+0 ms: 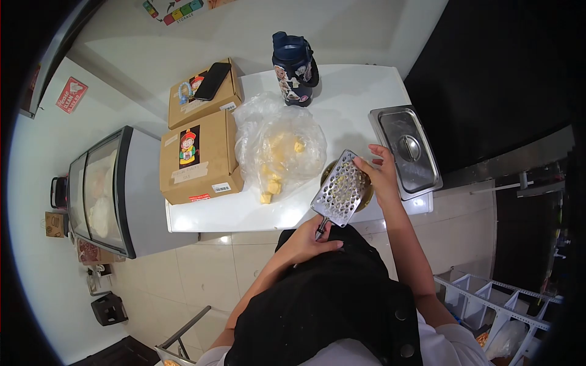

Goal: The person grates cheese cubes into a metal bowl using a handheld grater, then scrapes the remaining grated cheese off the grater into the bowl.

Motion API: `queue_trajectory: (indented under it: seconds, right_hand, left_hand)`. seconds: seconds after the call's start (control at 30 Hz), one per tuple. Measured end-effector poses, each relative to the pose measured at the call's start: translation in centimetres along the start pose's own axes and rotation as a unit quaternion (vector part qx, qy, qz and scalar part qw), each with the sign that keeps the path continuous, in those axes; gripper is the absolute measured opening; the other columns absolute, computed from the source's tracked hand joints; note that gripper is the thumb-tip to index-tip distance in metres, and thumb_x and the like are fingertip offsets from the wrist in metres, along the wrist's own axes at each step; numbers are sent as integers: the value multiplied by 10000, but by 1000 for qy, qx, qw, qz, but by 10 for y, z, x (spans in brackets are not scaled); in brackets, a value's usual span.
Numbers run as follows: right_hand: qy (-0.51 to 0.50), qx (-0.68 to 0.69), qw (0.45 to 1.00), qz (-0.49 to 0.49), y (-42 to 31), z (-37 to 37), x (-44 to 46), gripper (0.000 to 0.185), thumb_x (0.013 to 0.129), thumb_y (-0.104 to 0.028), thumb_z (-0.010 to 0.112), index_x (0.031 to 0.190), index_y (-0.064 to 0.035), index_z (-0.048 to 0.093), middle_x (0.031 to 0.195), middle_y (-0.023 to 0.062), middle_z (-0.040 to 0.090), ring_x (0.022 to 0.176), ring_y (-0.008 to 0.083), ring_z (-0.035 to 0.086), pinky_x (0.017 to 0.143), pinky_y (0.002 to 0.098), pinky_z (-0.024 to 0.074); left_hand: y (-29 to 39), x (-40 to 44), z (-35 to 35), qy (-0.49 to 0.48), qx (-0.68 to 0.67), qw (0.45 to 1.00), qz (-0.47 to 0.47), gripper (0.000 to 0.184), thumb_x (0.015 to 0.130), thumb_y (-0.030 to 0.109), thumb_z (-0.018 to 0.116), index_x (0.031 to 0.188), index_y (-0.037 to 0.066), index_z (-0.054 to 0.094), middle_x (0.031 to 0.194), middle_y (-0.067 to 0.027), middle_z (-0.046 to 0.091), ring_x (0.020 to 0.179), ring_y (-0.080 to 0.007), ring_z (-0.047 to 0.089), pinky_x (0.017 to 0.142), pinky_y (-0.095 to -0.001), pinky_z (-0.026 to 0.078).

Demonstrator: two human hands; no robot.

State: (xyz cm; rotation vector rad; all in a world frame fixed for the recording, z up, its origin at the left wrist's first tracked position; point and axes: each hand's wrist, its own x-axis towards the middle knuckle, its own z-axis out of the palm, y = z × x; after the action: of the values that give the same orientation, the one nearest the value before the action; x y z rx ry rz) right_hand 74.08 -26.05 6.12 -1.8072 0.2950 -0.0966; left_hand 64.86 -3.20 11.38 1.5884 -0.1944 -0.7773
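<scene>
My left hand (310, 242) is closed around the handle of a metal grater (343, 190), whose perforated face is turned up and tilted. Yellowish bits cling among its holes. My right hand (383, 175) is at the grater's upper right edge, thumb against or just over the face, the other fingers spread apart. Under the grater is a round bowl (368, 198), mostly covered, so its contents are hidden. To the left lies a clear plastic bag (299, 125) with pale yellow chunks (273, 186) in and at its mouth.
Two cardboard boxes (210, 140) stand on the table's left, a phone (212, 81) on the rear one. A dark blue bottle (295, 73) stands at the back. A lidded steel pan (408, 149) lines the right edge. A glass-topped freezer (101, 189) is at far left.
</scene>
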Motion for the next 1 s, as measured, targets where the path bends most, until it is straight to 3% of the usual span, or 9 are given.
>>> queue_trajectory:
  seconds: [0.23,0.37,0.53,0.73,0.87,1.0]
  right_hand:
    - [1,-134,985,-109,-40,7,-36,790,687,-253,817,1343,-102,404,1319,159,383,1136,288,388,980,374,348]
    - [-4,-304,942,-141,-58,23,-62,874,656,-264,832,1379,-115,364,1352,168,330,1214,327,340,1027,410,302]
    - [43,-203,974,-95,-30,25,-47,927,641,-265,845,1407,-162,333,1374,172,276,1270,362,291,1066,451,248]
    - [38,-85,994,-51,-17,21,-29,911,655,-258,841,1406,-162,336,1372,168,264,1272,357,289,1065,458,255]
    - [36,-2,999,28,-16,18,-20,889,673,-235,834,1404,-147,335,1360,175,273,1269,348,292,1067,455,260]
    - [49,-25,998,6,-7,20,-10,890,684,-215,826,1411,-124,320,1353,186,278,1262,347,300,1062,451,274]
  left_hand:
    - [-2,2,1,9,-5,1000,0,313,748,146,761,872,80,482,658,11,455,600,-90,418,617,-207,363]
    - [6,2,2,12,19,1000,-15,309,749,144,758,872,81,482,652,14,456,592,-93,416,616,-209,365]
    - [-3,3,4,18,-4,1000,3,305,754,150,752,875,80,481,647,16,456,587,-94,417,617,-210,368]
    - [1,0,3,22,24,999,-16,304,753,148,750,880,78,482,654,14,459,591,-95,421,623,-208,371]
    - [-1,-2,3,24,28,999,-14,305,751,142,750,893,76,488,668,7,464,600,-96,423,630,-208,374]
    - [-2,-3,0,15,20,999,-21,300,754,128,744,913,68,497,686,8,467,615,-92,424,633,-202,372]
